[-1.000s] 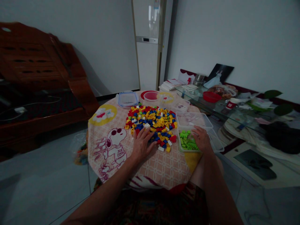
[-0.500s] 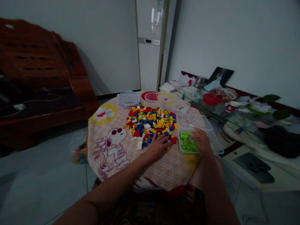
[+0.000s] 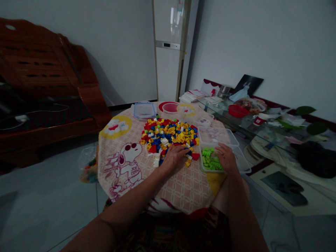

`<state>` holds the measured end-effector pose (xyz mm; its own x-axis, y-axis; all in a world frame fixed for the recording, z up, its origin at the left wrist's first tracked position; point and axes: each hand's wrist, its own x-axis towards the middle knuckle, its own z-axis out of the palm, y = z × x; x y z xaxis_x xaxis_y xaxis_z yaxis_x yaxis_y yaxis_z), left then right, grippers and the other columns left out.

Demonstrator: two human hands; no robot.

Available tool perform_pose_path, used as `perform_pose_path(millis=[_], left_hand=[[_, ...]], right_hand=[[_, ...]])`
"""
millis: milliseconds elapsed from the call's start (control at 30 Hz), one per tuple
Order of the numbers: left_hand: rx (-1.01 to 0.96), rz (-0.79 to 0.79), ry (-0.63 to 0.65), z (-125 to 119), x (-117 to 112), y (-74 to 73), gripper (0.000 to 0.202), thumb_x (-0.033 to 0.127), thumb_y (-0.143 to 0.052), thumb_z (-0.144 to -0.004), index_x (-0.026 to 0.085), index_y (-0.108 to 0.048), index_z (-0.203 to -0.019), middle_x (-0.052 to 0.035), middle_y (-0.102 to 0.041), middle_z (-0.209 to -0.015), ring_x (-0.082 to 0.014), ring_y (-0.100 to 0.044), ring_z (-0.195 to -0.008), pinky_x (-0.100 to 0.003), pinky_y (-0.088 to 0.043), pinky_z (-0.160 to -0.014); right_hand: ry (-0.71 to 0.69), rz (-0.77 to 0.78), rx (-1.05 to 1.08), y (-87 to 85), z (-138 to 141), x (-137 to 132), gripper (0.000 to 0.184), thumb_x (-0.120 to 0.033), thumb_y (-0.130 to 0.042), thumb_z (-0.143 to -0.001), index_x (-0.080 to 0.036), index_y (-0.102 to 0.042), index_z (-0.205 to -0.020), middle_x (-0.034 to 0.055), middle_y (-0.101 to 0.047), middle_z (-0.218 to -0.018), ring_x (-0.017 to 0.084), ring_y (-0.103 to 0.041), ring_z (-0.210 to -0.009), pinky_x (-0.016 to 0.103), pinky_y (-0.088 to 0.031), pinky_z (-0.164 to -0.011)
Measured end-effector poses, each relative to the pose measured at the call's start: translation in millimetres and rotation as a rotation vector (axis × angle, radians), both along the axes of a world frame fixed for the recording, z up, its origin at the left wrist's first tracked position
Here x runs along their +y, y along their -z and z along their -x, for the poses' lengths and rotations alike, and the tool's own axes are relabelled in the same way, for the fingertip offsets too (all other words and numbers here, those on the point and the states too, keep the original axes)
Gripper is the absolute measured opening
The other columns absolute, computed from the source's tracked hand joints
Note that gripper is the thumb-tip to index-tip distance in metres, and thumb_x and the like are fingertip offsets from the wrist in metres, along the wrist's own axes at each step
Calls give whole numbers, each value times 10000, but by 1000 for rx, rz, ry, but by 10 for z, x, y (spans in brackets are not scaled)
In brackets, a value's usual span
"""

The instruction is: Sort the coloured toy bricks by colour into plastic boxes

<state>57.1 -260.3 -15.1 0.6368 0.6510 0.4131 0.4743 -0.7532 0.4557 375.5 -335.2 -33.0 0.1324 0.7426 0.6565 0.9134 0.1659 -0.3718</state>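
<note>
A heap of building blocks (image 3: 170, 133) in red, yellow, blue and white lies in the middle of the round table. My left hand (image 3: 173, 158) rests on the heap's near edge, its fingers stretched to the right over the blocks. Just right of the heap stands a clear plastic box (image 3: 212, 170) with green blocks (image 3: 209, 159) in its left part. Over that box, beside the green blocks, is my right hand (image 3: 226, 158), its fingers apart and nothing visible in them. A few white blocks (image 3: 156, 161) lie left of my left hand.
The table has a patterned cloth (image 3: 181, 190). At its back are a blue-rimmed lid (image 3: 144, 110) and a pink round container (image 3: 170, 107). A clear lid (image 3: 220, 135) lies behind the box. A cluttered glass table (image 3: 252, 122) stands right, a wooden bench (image 3: 52, 77) left.
My left hand has shifted slightly left and away from me over the near blocks, uncovering yellow ones by its fingertips. The right hand stays over the box.
</note>
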Motion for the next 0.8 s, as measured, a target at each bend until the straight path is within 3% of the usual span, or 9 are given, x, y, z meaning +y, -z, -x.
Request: perform_pose_path(millis=[167,333,600,800], left_hand=[[-28,5,-105,-11,226,-113,428,145,-464,-952,243,-727,-1275,-117,-711,-1327,-253,-653,-1239,-524,-356,-1208],[-39,-1,-245,-39,431,-220,368,111,-509,-906,185,-763,-1162,-138,-731,-1262,-269,-672,-1188,-419,-511,-1081],[75,2,-246,-256,608,-355,367,101,-597,-887,189,-725,-1220,-126,-690,-1333,-253,-644,-1239,-380,-512,-1089],[134,13,-251,-313,703,-348,333,113,-617,-886,186,-720,-1194,-113,-718,-1246,-241,-664,-1181,-352,-515,-1052]], right_hand=[[5,1,2,19,-6,3,346,-443,-507,-954,-227,-777,-978,145,-726,-1228,319,-628,-1170,551,-513,-1045],[12,5,-9,26,-15,5,337,-428,-508,-958,-225,-774,-993,145,-723,-1236,311,-623,-1179,543,-491,-1070],[0,13,-19,29,-33,11,311,-395,-514,-954,-220,-769,-987,139,-726,-1238,292,-633,-1175,520,-499,-1065],[20,15,-32,12,2,-5,307,-368,-515,-952,-209,-774,-991,147,-731,-1231,293,-637,-1169,515,-494,-1067]])
